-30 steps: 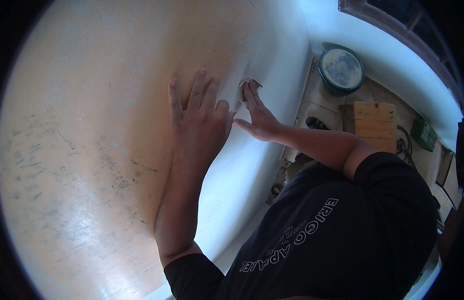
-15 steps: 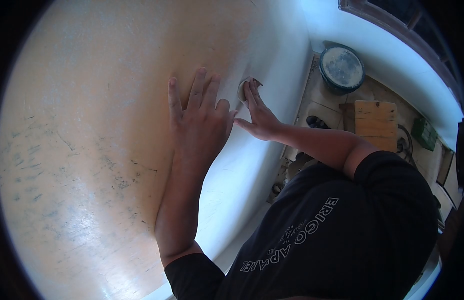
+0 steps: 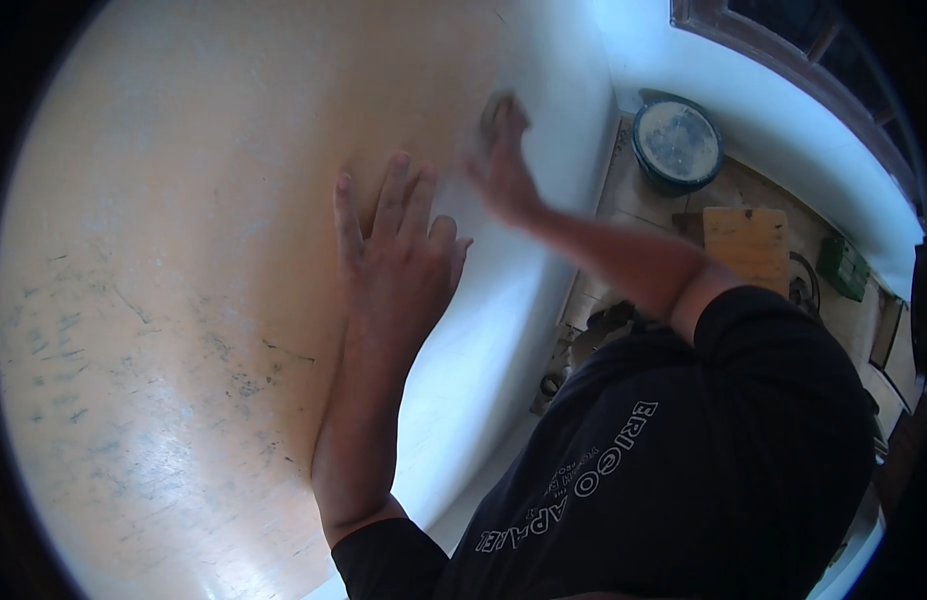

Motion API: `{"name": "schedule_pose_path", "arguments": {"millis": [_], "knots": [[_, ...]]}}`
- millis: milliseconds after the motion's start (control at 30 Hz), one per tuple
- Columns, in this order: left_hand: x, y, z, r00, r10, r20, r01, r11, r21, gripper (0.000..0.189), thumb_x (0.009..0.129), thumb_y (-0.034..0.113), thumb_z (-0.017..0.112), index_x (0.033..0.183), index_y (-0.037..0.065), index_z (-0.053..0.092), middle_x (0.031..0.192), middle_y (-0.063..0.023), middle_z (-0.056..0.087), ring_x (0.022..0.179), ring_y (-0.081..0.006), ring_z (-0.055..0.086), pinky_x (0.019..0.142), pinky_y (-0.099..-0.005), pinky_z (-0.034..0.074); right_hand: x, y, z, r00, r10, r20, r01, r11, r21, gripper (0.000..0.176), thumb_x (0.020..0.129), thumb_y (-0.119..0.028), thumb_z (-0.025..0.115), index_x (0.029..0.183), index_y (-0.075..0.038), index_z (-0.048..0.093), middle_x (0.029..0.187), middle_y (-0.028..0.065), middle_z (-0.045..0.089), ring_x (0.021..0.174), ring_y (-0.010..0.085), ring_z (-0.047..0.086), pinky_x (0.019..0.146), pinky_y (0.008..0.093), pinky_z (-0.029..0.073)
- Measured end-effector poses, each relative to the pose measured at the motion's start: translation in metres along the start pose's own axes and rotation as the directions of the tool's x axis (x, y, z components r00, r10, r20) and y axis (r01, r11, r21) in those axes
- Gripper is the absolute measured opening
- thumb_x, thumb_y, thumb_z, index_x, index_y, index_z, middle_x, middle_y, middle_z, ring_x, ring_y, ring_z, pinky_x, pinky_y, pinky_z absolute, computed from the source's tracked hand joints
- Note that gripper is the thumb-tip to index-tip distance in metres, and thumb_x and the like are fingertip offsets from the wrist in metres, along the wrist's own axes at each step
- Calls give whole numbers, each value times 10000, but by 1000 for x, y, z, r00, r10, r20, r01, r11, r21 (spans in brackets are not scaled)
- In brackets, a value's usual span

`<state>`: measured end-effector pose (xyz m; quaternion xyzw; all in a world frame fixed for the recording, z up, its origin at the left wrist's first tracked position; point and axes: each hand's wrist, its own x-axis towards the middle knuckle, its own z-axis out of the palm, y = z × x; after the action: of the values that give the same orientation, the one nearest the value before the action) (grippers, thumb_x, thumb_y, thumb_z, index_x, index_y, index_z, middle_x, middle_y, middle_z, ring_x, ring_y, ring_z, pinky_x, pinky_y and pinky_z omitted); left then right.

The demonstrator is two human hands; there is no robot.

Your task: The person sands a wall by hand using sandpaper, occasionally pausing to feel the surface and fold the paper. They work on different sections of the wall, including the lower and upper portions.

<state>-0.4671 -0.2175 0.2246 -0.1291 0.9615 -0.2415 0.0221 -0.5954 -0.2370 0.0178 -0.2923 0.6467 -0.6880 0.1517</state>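
My left hand [image 3: 399, 262] rests flat against the wall [image 3: 214, 180], fingers spread, with nothing in it. Further over, my right hand [image 3: 508, 178] presses a small folded piece of sandpaper [image 3: 495, 112] to the same wall. Motion blurs that hand, and its fingers partly cover the sandpaper. The wall is tan on the left, with dark scuffs and scratches low down, and turns whitish toward the corner under my right arm.
A dark bucket [image 3: 679, 145] with a pale, dusty top stands on the tiled floor by the far wall. Near it are a wooden stool or board [image 3: 746, 245], a green box [image 3: 843, 268] and a dark cable. A brown window frame [image 3: 769, 48] shows at upper right.
My right hand has moved up along the wall with the sandpaper, away from my left hand. The left hand stays at almost the same spot. The view has shifted slightly.
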Motion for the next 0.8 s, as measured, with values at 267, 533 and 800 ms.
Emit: {"name": "schedule_pose_path", "arguments": {"millis": [267, 533, 800], "knots": [[-4, 2, -1, 1000, -9, 26, 8, 1000, 13, 234, 841, 357, 674, 712, 164, 642, 1311, 1, 594, 1371, -201, 394, 1149, -627, 92, 86, 18, -8, 997, 44, -61, -14, 903, 429, 989, 922, -455, 560, 1462, 119, -38, 1528, 360, -50, 1429, 496, -79, 1177, 517, -1], [-1, 5, 4, 1000, -19, 9, 19, 999, 36, 228, 890, 329, 626, 729, 168, 630, 1309, 14, 598, 1369, -193, 397, 1150, -623, 84, 9, 25, -14, 990, 94, 107, -113, 976, 185, 960, 953, -519, 460, 1462, 125, -39, 1529, 360, -53, 1438, 469, -86, 1174, 514, -1], [-3, 5, 1, 1000, -21, 2, 20, 994, 103, 237, 900, 328, 620, 720, 174, 612, 1314, 30, 595, 1377, -188, 385, 1151, -625, 86, -39, 11, 16, 928, 352, 119, -371, 861, 348, 990, 969, -604, 343, 1442, 142, -105, 1517, 343, -175, 1434, 428, -177, 1163, 482, -69]]}}
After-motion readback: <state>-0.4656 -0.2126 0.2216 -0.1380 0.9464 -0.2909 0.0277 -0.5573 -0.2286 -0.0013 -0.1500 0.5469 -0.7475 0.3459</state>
